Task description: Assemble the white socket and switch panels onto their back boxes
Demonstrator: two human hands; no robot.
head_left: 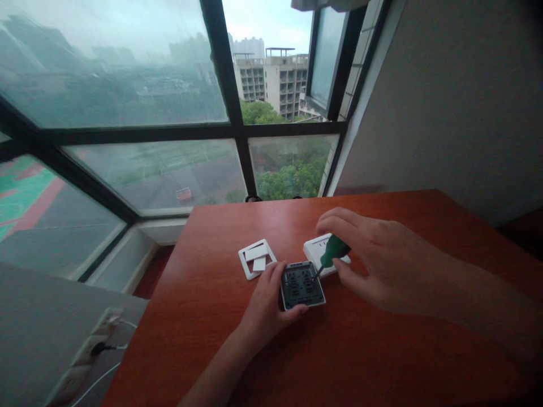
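Note:
A square wall switch module (302, 284) lies back-side up on the red-brown table (382, 350), its dark inner part facing me. My left hand (268, 308) grips its left and near edges and holds it in place. My right hand (373, 263) is closed round a green-handled screwdriver (333, 252), whose tip rests on the module's right side. Behind the module lies a white cover plate (316, 249), partly hidden by the screwdriver and my right hand.
A white square frame (246, 265) with two loose white rocker pieces (257, 254) in it lies left of the module. The table's far edge meets a large window. Wall sockets with a plugged cable (95, 347) sit low at the left.

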